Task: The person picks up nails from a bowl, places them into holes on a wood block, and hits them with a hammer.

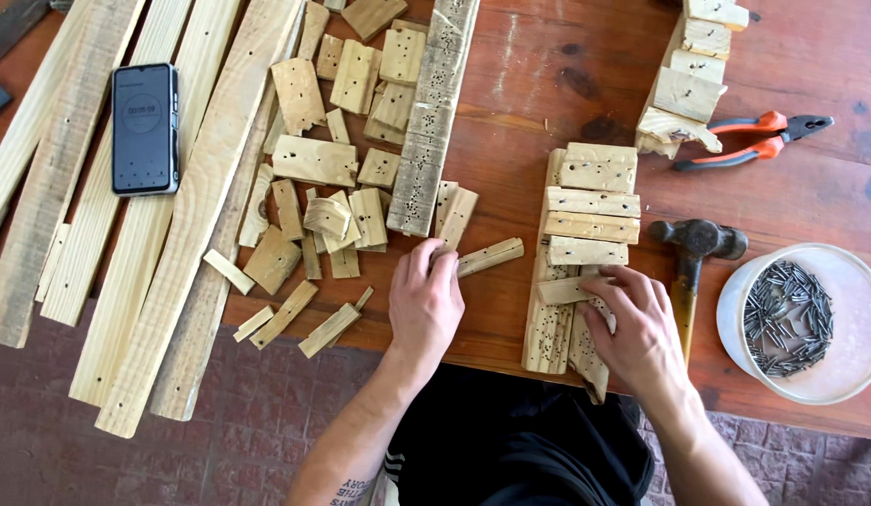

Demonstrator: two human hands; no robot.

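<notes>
Sorting of short wood offcuts is seen part done on a reddish worktop [548, 84].

- Left hand [424, 302]: laid at the near edge of the worktop, its grip pressed onto the near end of a small holed strip [490, 256]; the strip lies flat, angled up to the right, between the loose pile and the stack.
- Right hand [634, 330]: its grip pinches a short strip [564, 290] against the lower part of the stack, fingers curled over it.
- Stack [590, 201]: several blocks are laid crosswise, one after another, on two holed slats [548, 328] that run toward the worktop's near edge. This is judged the finished share so far.
- Loose pile [332, 178]: many offcuts of mixed size lie unsorted to the left of a grey holed plank [433, 112]. This is judged the larger share left.
- Second row of blocks [693, 75]: lined up at the top right, well apart from both hands.
- Long boards [173, 234]: overhanging the left end of the worktop; a black phone [145, 128] lies on them.
- Tools: a hammer [693, 248] just right of the stack, orange-handled pliers [754, 136] beyond it, and a white tub [801, 323] of nails at the right edge. None is being touched.
</notes>
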